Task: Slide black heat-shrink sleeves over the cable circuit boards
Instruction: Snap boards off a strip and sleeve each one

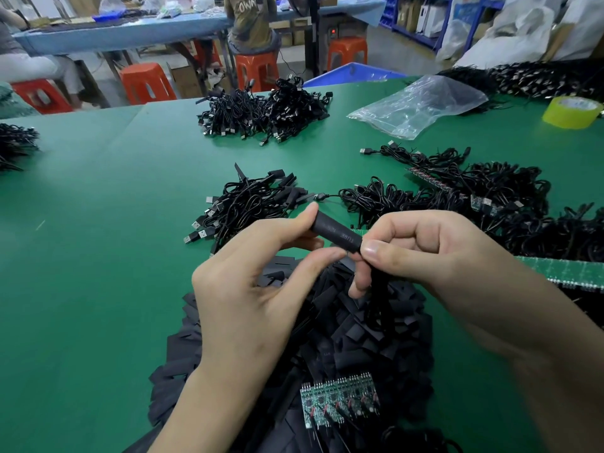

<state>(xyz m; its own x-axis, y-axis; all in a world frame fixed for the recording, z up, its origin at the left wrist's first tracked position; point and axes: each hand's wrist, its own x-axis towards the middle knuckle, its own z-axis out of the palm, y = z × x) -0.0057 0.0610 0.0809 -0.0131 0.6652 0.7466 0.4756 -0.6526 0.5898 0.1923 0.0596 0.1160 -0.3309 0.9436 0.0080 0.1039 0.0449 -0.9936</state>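
Note:
My left hand (261, 282) pinches a black heat-shrink sleeve (336, 232) between thumb and forefinger, holding it tilted above the table. My right hand (434, 256) grips the sleeve's lower right end together with a black cable that hangs down from my fingers; the board inside is hidden. Below my hands lies a heap of loose flat black sleeves (359, 322). A row of small green circuit boards (340, 403) with cables rests on the heap near the front edge.
Piles of black USB cables lie at centre (248, 204), at the back (271, 109) and at right (474, 191). A green board strip (572, 269) lies at right. A clear plastic bag (421, 106) and a yellow tape roll (572, 112) sit far right. People sit at a blue table behind.

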